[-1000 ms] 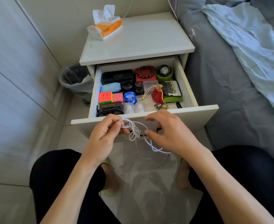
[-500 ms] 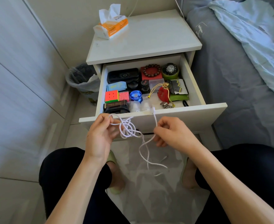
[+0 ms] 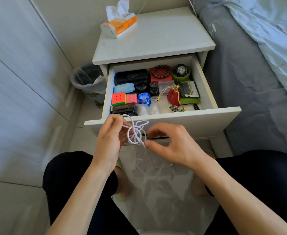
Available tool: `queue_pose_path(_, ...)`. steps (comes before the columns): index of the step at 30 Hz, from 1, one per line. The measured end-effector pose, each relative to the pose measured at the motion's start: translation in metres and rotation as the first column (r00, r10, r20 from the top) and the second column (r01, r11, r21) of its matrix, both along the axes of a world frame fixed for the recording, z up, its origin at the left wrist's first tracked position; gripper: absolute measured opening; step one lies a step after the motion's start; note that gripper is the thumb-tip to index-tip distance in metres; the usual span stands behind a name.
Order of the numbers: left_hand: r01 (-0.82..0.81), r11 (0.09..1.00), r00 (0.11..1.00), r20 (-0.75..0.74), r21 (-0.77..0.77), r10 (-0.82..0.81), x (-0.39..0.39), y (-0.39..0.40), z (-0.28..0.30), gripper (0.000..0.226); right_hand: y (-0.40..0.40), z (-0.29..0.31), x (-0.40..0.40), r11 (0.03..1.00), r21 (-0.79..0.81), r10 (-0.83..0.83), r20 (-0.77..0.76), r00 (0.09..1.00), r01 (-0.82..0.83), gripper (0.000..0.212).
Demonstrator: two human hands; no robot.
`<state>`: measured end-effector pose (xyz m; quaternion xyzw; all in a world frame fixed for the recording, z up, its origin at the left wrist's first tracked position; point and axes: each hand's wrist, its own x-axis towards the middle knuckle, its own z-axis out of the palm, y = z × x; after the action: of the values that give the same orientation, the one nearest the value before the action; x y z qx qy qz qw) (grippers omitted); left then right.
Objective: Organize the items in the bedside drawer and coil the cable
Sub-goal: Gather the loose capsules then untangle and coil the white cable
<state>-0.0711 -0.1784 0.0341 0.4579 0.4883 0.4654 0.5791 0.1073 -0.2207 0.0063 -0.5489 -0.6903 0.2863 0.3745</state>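
The left hand (image 3: 109, 138) pinches a white cable (image 3: 136, 132) between thumb and fingers, holding a loose bundle of loops in front of the open drawer (image 3: 186, 119). The right hand (image 3: 171, 145) pinches the same cable at the lower edge of the bundle, thumb and forefinger closed on a strand. Below that pinch the rest of the cable hangs toward the floor (image 3: 164, 184) between the person's knees; its far end is blurred and hard to follow.

The drawer is pulled out of a white bedside cabinet (image 3: 156, 39), and the hands are in front of its front panel. Inside, at the back left, lies a black case (image 3: 130, 77). Beside it to the right a bead bracelet (image 3: 161, 72) rests on a red box, and a watch (image 3: 180, 70) sits on a green holder in the back right corner. Nearer the front, a puzzle cube (image 3: 118, 98) stands at the left with a pink box (image 3: 131, 98) touching it and a blue yo-yo (image 3: 144, 98) just beside that. A red pouch (image 3: 172, 97) with a yellow cord lies toward the right.

A tissue pack (image 3: 119, 22) stands on the cabinet top at its back left corner. A bin (image 3: 88, 82) with a plastic liner stands on the floor left of the cabinet, and a bed (image 3: 241, 73) with a grey sheet and a pale blanket (image 3: 271, 31) lies to the right.
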Motion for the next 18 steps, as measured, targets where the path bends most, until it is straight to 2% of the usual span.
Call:
queue_pose_path(3,-0.022,1.000,0.999,-0.041,-0.003,0.022,0.004,0.000,0.003,0.026,-0.003,0.001,-0.002,0.999,-0.024,0.028,-0.073,0.997,-0.030,0.037)
queue_pose_path(5,-0.010,1.000,1.000,-0.030,-0.018,0.010,0.007,-0.001,0.006,0.025,-0.003,0.001,-0.005,1.000,-0.027,0.006,-0.046,0.999,-0.007,0.041)
queue_pose_path(10,0.134,0.991,0.989,-0.056,0.005,-0.133,0.003,0.000,0.001,0.013,0.000,-0.004,-0.008,0.998,0.020,-0.050,-0.043,0.998,0.051,0.009)
queue_pose_path(13,0.231,0.971,0.960,-0.177,0.065,-0.217,-0.003,0.000,0.000,0.015,0.000,-0.001,-0.004,0.999,-0.030,-0.040,-0.086,0.995,0.038,0.011)
queue_pose_path(18,0.263,0.951,0.910,-0.368,0.163,-0.189,-0.001,0.003,0.003,0.022,-0.001,0.002,0.000,0.999,-0.046,0.022,-0.089,0.996,-0.026,0.020)
